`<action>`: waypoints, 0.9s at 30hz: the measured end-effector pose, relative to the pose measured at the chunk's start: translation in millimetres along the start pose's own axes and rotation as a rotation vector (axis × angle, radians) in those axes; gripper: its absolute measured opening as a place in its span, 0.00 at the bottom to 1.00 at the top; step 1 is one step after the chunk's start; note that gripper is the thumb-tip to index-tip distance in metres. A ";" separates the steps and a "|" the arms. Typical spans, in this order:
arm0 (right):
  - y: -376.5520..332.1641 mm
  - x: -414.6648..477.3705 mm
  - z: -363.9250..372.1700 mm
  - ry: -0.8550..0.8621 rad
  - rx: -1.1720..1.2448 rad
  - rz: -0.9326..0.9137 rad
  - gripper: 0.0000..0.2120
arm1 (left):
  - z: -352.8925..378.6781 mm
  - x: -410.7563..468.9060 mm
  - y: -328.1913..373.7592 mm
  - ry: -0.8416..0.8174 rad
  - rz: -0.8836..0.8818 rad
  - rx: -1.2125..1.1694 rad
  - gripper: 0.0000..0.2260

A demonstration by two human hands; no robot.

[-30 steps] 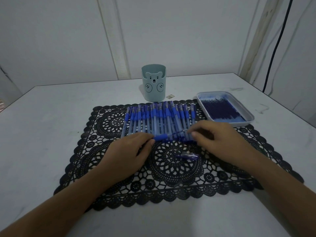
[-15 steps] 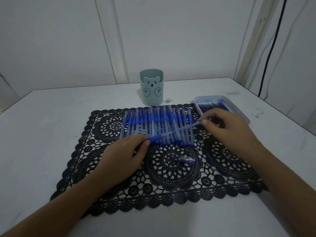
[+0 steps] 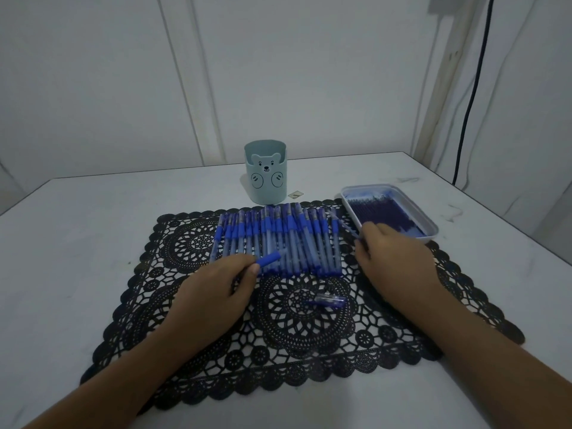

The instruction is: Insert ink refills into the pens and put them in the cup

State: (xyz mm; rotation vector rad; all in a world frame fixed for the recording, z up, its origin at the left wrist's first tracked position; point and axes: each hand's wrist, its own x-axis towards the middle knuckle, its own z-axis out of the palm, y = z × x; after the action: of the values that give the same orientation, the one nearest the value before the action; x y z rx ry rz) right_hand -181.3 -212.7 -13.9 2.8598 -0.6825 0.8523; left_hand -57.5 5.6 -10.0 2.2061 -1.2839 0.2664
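Head view, pen assembly under way: one pen that both hands held between them a second ago, in front of the cup, has come apart; the left hand, well in front of the cup, keeps its grip pinched on the blue pen piece; the right hand has carried the pale pen barrel off to the cup's right, its grip curled on it at the near edge of the tray, where the dark refills lie; the row of pens lies side by side just in front of the cup on the black lace mat, which covers the pale surface; a small loose pen part rests on the mat further in front of the cup; no pen shows above the cup's rim, though its inside is hidden; on this evidence the opened barrel is ready for a refill, with the whole row left to do.
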 end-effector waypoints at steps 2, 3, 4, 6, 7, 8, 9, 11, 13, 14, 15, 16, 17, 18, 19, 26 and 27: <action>-2.2 -1.1 -0.2 -0.085 -0.044 -0.006 0.10 | 0.5 0.0 -0.4 0.000 -0.001 0.003 0.09; -3.2 -1.3 -1.1 -0.110 -0.043 -0.008 0.11 | 0.7 0.0 -0.7 -0.001 0.000 0.004 0.11; -4.2 -1.2 -1.8 -0.131 -0.036 -0.005 0.12 | 0.6 0.0 -1.0 0.001 0.004 0.004 0.13; -5.1 -1.0 -2.9 -0.143 -0.035 0.006 0.13 | 0.9 0.1 -1.9 0.011 0.015 -0.007 0.17; -5.2 -0.1 -4.2 -0.133 -0.027 0.013 0.14 | 0.8 0.2 -1.9 0.016 0.018 -0.013 0.17; -4.5 1.7 -5.4 -0.113 -0.002 0.024 0.14 | 0.9 0.1 -2.0 0.019 0.018 -0.012 0.16; -3.4 4.3 -7.1 -0.086 0.040 0.042 0.14 | 0.7 0.2 -1.7 0.023 0.017 -0.007 0.15; 0.8 13.4 -12.8 -0.023 0.137 0.101 0.13 | 0.7 0.5 -1.4 0.035 0.018 0.000 0.15; 9.3 25.6 -14.7 0.017 0.196 0.181 0.11 | 0.8 0.8 -1.3 0.037 0.019 0.000 0.15; 15.4 32.5 -13.7 0.003 0.198 0.220 0.11 | 1.0 1.0 -1.3 0.035 0.020 -0.004 0.16; 22.8 39.5 -11.6 -0.040 0.170 0.250 0.10 | 1.1 1.3 -1.2 0.031 0.022 -0.009 0.16; 30.2 46.7 -7.9 -0.106 0.128 0.269 0.10 | 0.8 1.4 -1.2 0.030 0.025 -0.014 0.18; 36.9 53.9 -3.9 -0.179 0.092 0.272 0.10 | 0.7 1.5 -1.3 0.033 0.029 -0.017 0.19; 42.1 59.9 0.7 -0.251 0.073 0.261 0.10 | 0.7 1.4 -1.6 0.035 0.035 -0.020 0.21; 44.9 64.6 4.3 -0.321 0.065 0.236 0.10 | 0.7 1.0 -1.8 0.032 0.040 -0.024 0.21; 43.1 80.4 13.2 -0.479 0.037 0.177 0.17 | 1.5 1.2 -3.2 0.029 0.057 -0.030 0.22; 42.7 81.2 13.5 -0.487 0.038 0.187 0.18 | 1.7 1.3 -3.2 0.029 0.063 -0.033 0.22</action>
State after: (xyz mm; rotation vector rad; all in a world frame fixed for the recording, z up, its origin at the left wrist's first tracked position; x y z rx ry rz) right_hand -132.7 -285.6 16.2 3.0970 -0.9977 0.1688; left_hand -54.3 4.8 -12.1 2.1294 -1.3343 0.2985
